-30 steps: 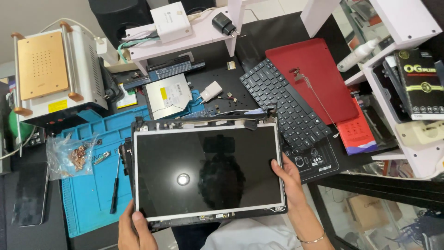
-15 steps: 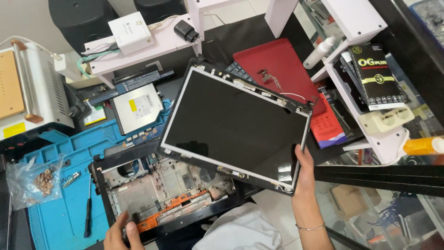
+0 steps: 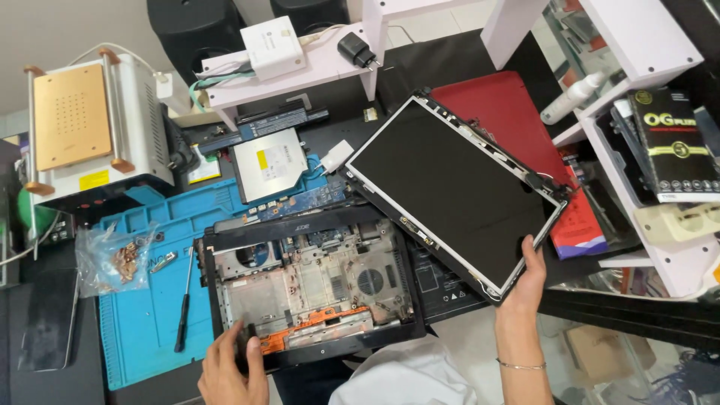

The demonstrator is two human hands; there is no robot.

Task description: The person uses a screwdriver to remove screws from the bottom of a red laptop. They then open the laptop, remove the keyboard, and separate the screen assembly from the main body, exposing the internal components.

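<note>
At lower centre, the left hand [image 3: 229, 367] grips the front left corner of an opened laptop base [image 3: 311, 289], whose bare black frame exposes a fan opening and an orange strip along its front edge. Right of it, the right hand [image 3: 525, 274] closes on the lower corner of a detached laptop screen panel [image 3: 454, 184], held tilted above the surface and over a red laptop lid [image 3: 510, 105]. The base rests partly on a blue repair mat [image 3: 142, 330], beside a black screwdriver [image 3: 182, 311] and a clear bag of screws [image 3: 112, 259]. Behind the base lies a silver optical drive [image 3: 268, 163], near a white heating machine [image 3: 94, 131].
</note>
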